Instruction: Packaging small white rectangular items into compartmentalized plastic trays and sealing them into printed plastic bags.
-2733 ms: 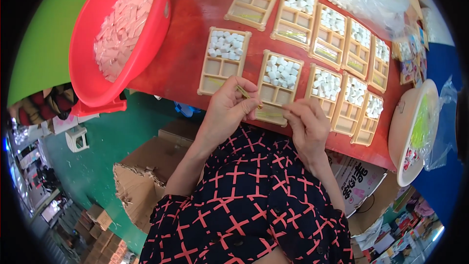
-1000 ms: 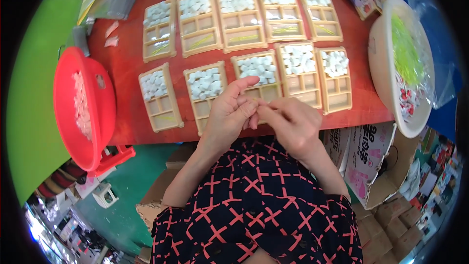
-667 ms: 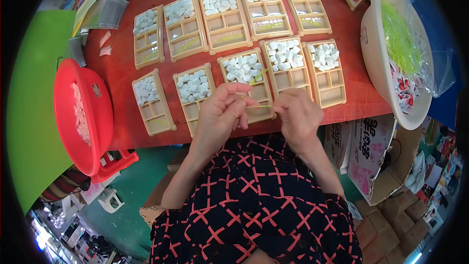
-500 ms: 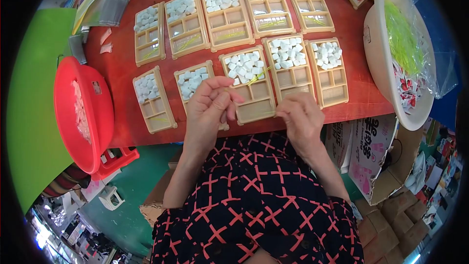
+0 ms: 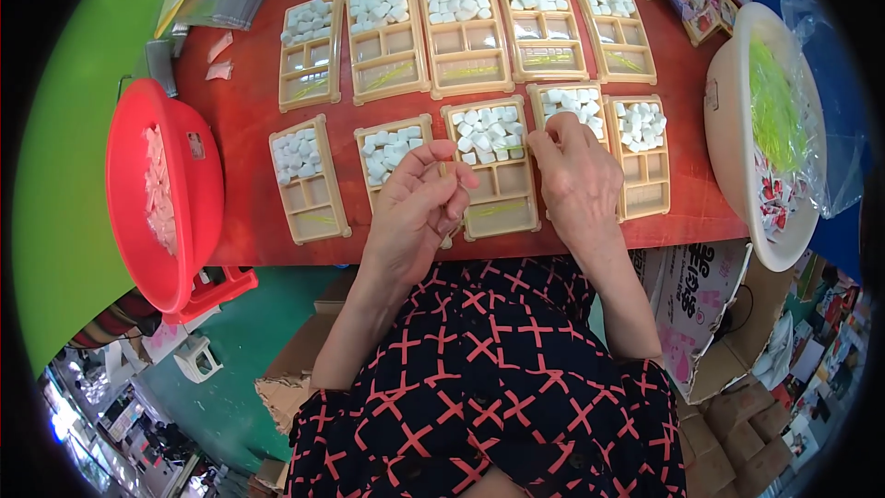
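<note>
My left hand (image 5: 419, 198) is closed in a pinch over the front row of trays, gripping a few thin yellow-green sticks. Their far ends (image 5: 507, 148) show over the marshmallows of the middle front tray (image 5: 502, 181). My right hand (image 5: 583, 171) is pinched at those ends, covering part of the tray to its right. White marshmallows (image 5: 489, 129) fill the back section of the middle tray. Yellow-green sticks (image 5: 498, 210) lie in its long front section, while its two small middle sections hold nothing visible. Both hands' fingertips are partly hidden.
Several similar trays form a back row (image 5: 387, 41) on the red table (image 5: 230, 111). A red basin (image 5: 207, 171) with pink pieces stands left. On the right, a white basin (image 5: 728, 120) holds yellow-green sticks (image 5: 774, 106) and small red-and-white packets (image 5: 774, 189).
My right hand has moved up from the middle tray's front section to the stick ends by my left hand. Sticks now show lying in that section. The whole view has shifted slightly.
</note>
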The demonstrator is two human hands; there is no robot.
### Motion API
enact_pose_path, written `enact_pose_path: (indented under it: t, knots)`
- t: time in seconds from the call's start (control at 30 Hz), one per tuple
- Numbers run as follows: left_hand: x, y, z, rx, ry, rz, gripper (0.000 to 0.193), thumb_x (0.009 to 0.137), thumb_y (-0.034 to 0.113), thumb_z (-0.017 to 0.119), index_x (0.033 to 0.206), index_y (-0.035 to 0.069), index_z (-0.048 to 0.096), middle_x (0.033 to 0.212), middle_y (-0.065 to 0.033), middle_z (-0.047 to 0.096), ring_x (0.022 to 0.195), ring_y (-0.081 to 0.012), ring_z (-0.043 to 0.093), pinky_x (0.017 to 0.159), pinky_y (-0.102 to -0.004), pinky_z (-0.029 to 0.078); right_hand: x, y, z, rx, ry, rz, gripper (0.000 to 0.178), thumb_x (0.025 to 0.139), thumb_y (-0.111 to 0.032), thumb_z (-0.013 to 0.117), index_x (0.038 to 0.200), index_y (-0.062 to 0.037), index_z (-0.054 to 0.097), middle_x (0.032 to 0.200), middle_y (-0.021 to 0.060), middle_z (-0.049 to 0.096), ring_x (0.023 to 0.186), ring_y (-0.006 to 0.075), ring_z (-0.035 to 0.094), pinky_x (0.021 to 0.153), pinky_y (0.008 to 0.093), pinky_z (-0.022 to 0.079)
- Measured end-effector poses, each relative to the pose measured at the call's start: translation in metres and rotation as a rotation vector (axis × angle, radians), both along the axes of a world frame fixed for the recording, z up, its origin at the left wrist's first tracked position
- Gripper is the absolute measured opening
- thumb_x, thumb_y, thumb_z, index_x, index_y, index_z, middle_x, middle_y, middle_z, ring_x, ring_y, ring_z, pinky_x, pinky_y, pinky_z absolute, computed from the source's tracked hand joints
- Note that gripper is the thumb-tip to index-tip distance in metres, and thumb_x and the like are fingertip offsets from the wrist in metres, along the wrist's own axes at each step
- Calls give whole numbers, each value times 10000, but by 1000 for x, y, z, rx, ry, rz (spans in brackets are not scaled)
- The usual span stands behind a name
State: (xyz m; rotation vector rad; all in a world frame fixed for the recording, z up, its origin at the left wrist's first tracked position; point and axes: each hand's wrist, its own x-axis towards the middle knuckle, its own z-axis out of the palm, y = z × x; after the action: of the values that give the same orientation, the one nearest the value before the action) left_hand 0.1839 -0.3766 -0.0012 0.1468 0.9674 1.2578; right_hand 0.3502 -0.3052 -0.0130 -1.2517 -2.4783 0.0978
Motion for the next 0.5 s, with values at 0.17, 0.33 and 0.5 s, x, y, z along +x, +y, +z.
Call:
enact_pose_path:
  t: [0.17, 0.33, 0.5]
  knots:
    - [-3, 1, -5, 54, -39, -65, 219, 867, 49, 439, 1084, 25, 451, 835, -84, 536, 578, -77, 418, 508, -168, 333, 18, -6, 9, 51, 105, 35, 179, 626, 16, 592, 781, -72, 609, 760, 35, 519, 582, 169, 540, 461, 276, 415]
    - [-1, 4, 0, 57, 44, -17, 185, 874, 47, 425, 1048, 24, 485, 807, -65, 538, 573, -61, 414, 489, -160, 312, 62, -30, 16, -29, 41, -141, 201, 634, 51, 589, 791, -72, 613, 742, 39, 533, 575, 168, 539, 464, 276, 430]
    - [-6, -5, 1, 48, 199, -7, 164, 882, 71, 436, 1034, 42, 490, 806, -49, 542, 565, -51, 416, 483, -152, 305, 63, -35, 8, 30, 76, -121, 213, 632, 50, 593, 808, -67, 624, 738, 60, 546, 577, 189, 547, 475, 273, 440]
